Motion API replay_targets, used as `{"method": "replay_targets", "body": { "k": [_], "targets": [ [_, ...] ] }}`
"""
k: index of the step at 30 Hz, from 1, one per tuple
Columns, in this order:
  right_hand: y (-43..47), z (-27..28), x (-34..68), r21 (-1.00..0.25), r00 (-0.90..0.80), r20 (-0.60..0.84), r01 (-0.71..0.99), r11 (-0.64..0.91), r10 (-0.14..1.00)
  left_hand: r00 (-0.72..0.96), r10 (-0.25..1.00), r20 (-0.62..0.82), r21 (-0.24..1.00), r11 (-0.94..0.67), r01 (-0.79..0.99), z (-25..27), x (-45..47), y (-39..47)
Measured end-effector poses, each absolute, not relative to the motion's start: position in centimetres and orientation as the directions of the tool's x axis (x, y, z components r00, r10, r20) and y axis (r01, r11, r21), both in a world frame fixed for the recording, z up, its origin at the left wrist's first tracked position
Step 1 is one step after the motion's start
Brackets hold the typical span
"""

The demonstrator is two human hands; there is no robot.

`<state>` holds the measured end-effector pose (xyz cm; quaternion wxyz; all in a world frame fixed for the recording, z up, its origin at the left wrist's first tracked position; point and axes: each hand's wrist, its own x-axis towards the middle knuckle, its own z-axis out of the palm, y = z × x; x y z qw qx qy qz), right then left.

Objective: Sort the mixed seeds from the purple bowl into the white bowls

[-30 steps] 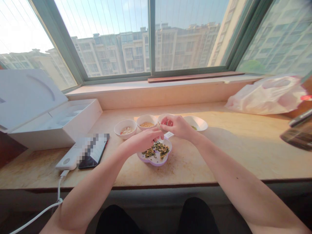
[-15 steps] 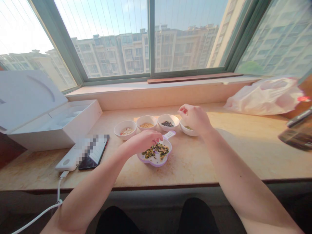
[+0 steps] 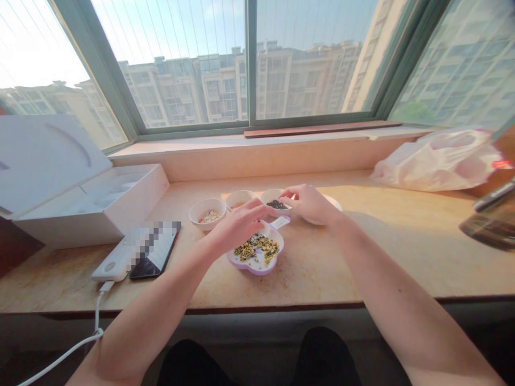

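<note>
Low over the table, my left hand (image 3: 243,222) stretches its fingers above the far part of a white and purple dish with a short handle (image 3: 279,222). Green, black and yellowish beans (image 3: 257,249) lie in that dish. The fingertips of my right hand (image 3: 309,203) are at the right rim of a white bowl of black beans (image 3: 277,205), fingers slightly apart. A fourth white bowl (image 3: 333,202) is mostly hidden under this hand. Left of them stand a bowl of yellowish grains (image 3: 238,205), partly covered by my left hand, and a bowl of pale pieces (image 3: 210,216).
An open white box (image 3: 92,203) stands at the left, with a white power bank (image 3: 115,260) and a phone (image 3: 155,254) before it. A white cable (image 3: 96,316) hangs over the edge. At the right are a plastic bag (image 3: 438,161) and a dark glass vessel (image 3: 491,220).
My right hand has moved left and lower, from above the fourth bowl to the black-bean bowl. My left hand has shifted slightly up and right, its fingers now straighter.
</note>
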<state>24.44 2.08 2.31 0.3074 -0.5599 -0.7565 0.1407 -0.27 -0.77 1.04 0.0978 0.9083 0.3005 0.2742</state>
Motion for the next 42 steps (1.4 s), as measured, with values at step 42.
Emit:
{"method": "replay_targets", "body": {
  "k": [42],
  "targets": [
    [3.5,0.1,23.1,-0.472,-0.051,0.476,0.827,0.304,0.878,0.737,0.642,-0.211,0.113,-0.733,0.67,2.0,-1.3,-2.1]
  ]
}}
